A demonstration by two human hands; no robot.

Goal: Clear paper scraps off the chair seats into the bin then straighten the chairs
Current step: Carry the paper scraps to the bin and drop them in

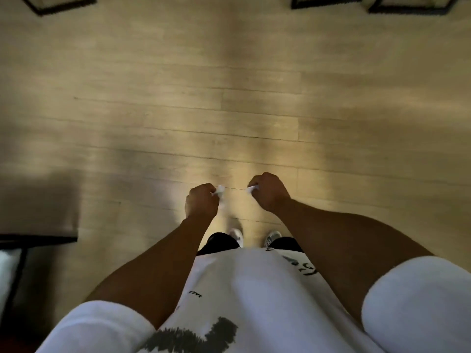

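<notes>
Left hand [202, 201] fisted round a small white paper scrap [219, 190], right hand [269, 191] fisted round another white scrap [252, 189] — best kept clenched, bin nowhere visible

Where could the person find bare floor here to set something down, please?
The wood floor is bare between the fists and the dark frames along the top edge. It is tighter lower left, beside the dark-edged furniture. Both the left hand and right hand are closed on paper scraps.
</notes>
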